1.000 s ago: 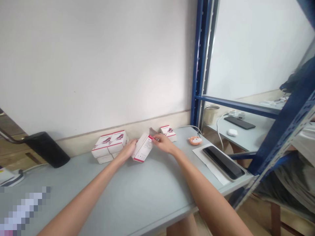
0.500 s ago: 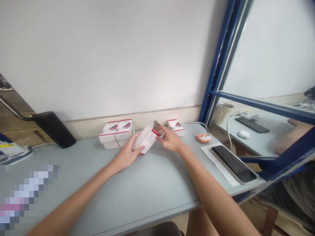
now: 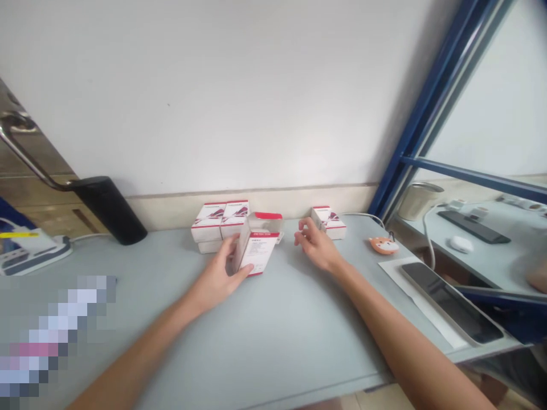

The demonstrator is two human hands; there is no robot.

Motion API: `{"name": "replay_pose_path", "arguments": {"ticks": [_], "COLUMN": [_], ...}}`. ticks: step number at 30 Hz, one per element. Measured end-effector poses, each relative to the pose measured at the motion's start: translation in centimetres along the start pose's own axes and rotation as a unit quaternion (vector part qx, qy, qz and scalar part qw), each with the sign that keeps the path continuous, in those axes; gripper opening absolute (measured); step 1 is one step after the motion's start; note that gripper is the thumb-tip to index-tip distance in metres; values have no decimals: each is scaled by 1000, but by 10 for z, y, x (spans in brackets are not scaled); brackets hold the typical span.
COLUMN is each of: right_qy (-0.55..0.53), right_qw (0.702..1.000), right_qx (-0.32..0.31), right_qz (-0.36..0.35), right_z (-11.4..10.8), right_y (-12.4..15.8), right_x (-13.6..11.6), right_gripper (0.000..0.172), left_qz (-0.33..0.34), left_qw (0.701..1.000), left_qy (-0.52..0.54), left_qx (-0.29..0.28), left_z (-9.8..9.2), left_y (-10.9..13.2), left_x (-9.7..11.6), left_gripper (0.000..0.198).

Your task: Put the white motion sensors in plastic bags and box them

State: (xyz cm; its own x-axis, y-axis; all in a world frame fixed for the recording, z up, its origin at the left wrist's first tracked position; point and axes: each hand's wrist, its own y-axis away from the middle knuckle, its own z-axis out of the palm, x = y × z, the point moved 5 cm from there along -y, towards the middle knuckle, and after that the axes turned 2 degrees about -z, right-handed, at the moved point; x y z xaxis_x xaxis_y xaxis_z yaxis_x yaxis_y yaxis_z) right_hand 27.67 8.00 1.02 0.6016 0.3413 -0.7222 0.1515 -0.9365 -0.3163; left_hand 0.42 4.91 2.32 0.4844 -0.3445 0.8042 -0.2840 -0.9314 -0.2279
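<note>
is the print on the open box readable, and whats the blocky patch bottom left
Head view: print on the open carton too soft to read; a pixelated patch hides the lower left corner; wide-angle distortion tilts the blue shelf upright.

A smooth white painted wall fills the view, with a cream skirting band along its foot; a pale grey-blue worktop runs against it; to the right stands a blue steel shelving frame, and through it a second pale shelf sits against a white wall; at far left is a brown wooden panel; a sliver of light floor shows below; the light is soft and even.
</note>
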Motion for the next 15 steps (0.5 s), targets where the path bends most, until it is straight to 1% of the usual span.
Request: {"name": "replay_pose_path", "arguments": {"ticks": [3,6,8,12,15], "right_qy": [83,117,135,163,165], "right_qw": [996,992,989,984,984], "right_qx": [15,49,60,54,49], "right_qz": [20,13,-7,-37,-40], "right_z": [2,2,5,16,21], "right_y": [-1,-1,-2,-5,-5], "right_x": [6,12,14,22,22], "right_gripper": [18,23,22,13,16], "left_qz": [10,21,25,31,50], "left_qw": [999,998,997,995,992], "left_qy": [27,66,78,87,103], "left_qx": [-15,-9,-14,-30,-42], "left_z": [-8,-8,-5,4,12], "left_y": [1,1,2,4,4], "left_x": [1,-1,-3,-4,0], "left_gripper": [64,61,59,56,53]}}
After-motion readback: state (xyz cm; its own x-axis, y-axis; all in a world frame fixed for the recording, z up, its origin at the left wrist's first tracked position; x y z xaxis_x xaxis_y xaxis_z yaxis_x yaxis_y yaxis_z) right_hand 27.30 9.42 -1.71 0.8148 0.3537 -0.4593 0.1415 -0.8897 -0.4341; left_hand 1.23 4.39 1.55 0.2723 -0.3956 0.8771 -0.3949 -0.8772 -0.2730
